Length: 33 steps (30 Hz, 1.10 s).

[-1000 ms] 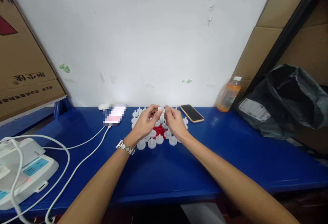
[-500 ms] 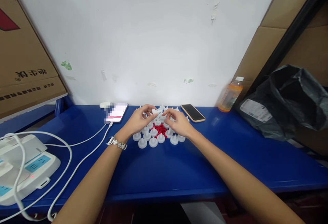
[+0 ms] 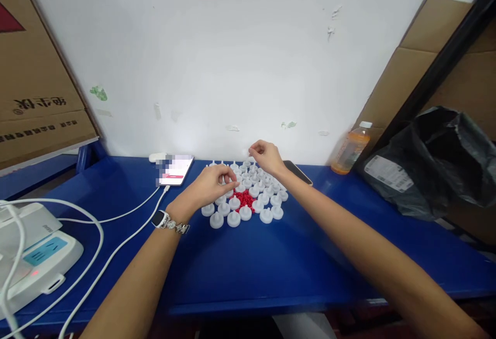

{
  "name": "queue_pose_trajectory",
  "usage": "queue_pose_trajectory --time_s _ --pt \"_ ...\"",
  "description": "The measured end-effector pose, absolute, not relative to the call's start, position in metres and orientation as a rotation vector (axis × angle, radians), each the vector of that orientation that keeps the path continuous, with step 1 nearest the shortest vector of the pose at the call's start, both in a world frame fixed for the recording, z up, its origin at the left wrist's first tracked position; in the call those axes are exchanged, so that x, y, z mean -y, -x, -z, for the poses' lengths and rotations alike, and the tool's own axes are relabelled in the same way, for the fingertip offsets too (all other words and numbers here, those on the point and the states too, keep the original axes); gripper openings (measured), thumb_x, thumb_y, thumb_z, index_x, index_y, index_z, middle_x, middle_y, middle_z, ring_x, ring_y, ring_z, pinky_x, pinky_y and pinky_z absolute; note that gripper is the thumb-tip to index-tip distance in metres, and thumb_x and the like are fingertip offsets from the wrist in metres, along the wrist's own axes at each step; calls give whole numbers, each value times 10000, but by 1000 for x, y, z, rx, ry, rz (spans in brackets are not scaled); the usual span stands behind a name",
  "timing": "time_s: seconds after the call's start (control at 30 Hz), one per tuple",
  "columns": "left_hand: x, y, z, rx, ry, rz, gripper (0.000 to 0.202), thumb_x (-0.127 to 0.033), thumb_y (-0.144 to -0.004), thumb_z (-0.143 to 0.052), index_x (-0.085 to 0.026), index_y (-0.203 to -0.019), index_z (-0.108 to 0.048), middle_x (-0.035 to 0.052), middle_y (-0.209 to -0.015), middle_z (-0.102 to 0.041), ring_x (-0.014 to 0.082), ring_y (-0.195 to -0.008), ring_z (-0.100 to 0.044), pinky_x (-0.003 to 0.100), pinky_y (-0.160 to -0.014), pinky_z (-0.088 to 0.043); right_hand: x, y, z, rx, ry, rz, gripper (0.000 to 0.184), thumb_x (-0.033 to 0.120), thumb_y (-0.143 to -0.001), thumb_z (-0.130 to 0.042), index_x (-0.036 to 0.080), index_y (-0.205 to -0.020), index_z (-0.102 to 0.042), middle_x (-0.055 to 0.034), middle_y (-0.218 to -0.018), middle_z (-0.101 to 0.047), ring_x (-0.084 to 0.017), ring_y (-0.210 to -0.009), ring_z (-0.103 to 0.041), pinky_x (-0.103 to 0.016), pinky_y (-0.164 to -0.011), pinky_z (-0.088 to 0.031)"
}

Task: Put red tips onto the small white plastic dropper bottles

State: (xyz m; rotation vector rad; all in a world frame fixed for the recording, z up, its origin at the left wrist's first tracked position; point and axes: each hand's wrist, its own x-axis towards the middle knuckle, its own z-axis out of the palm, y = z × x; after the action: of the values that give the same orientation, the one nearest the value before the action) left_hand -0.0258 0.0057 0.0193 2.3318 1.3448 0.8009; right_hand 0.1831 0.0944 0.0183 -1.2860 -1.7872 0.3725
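White plastic caps (image 3: 234, 218) sat clustered on the blue table (image 3: 271, 266) by the wall. My left hand (image 3: 211, 188) curled over them, and my right hand (image 3: 267, 157) was pinched shut at the far edge. I could not tell whether either held one. Red bits (image 3: 243, 198) lay in the cluster's middle. I judged the caps light, stiff and easily tipped, best pinched by the top stem.

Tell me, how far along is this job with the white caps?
Done: many white caps stand in rows around the red bits. In hand: the right hand pinches what looks like a small white piece; the left hand touches the caps. Left: the red bits lie loose.
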Motion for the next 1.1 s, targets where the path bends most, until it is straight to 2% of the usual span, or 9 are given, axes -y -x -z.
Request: queue_pose_trajectory --time_s 0.13,0.27,0.43,0.57,0.7,0.83,0.97,1.1 --pt "-5 25 -20 -1335 -2324 -582 251 -441 -787 -668 -210 -834 -752 45 -868 -699 191 -777 -609 300 -688 -434 -135 -168 -15 1976 1578 -157 144 292 -852 -584 246 -892 -715 -29 -952 -752 -213 -893 -672 -317 -767 -475" --pt "-5 25 -18 -1378 -2282 -453 199 -381 -763 -682 -218 -829 -774 48 -898 -720 203 -806 -622 304 -713 -441 -153 -151 -8 2193 1672 6 194 274 -860 -568 239 -930 -745 -77 -1004 -749 -247 -962 -666 -342 -831 -473" --pt "-9 31 -14 -1337 -2262 -451 189 -359 -766 -647 -217 -814 -762 41 -890 -731 195 -793 -637 292 -697 -447 -157 -146 -1 2282 1650 -21 179 240 -831 -597 215 -895 -761 -95 -994 -748 -265 -1030 -628 -348 -888 -450" --pt "-9 36 -15 -1353 -2258 -473 186 -340 -741 -646 -205 -805 -758 40 -816 -719 194 -751 -636 287 -663 -446 -150 -153 -1 2248 1656 -48 230 289 -873 -564 207 -976 -752 -107 -1025 -738 -304 -1105 -565 -429 -962 -404" --pt "-7 37 -18 -1335 -2258 -504 200 -355 -734 -650 -200 -790 -764 42 -770 -711 195 -726 -628 280 -629 -442 -121 -165 -5 2099 1551 -94 304 375 -895 -552 214 -1100 -708 -110 -1067 -705 -334 -1129 -506 -487 -965 -375" --pt "-5 37 -20 -1338 -2262 -493 180 -314 -711 -648 -194 -776 -765 41 -757 -722 187 -702 -626 277 -626 -439 -58 -179 -5 1995 1315 -122 243 377 -931 -512 225 -999 -689 -84 -1050 -668 -276 -1056 -516 -443 -941 -374" --pt "-2 40 -21 -1338 -2214 -458 171 -306 -709 -646 -192 -776 -755 42 -797 -736 189 -730 -643 276 -640 -452 5 -190 -1 2078 1183 -147 165 347 -915 -567 222 -891 -671 -62 -951 -654 -244 -978 -524 -410 -906 -361" --pt "1 41 -19 -1364 -2212 -465 218 -375 -724 -671 -192 -798 -765 56 -831 -734 206 -773 -649 287 -659 -459 32 -195 5 2200 1110 -187 138 369 -892 -637 241 -913 -683 -40 -917 -655 -230 -948 -523 -414 -891 -325"
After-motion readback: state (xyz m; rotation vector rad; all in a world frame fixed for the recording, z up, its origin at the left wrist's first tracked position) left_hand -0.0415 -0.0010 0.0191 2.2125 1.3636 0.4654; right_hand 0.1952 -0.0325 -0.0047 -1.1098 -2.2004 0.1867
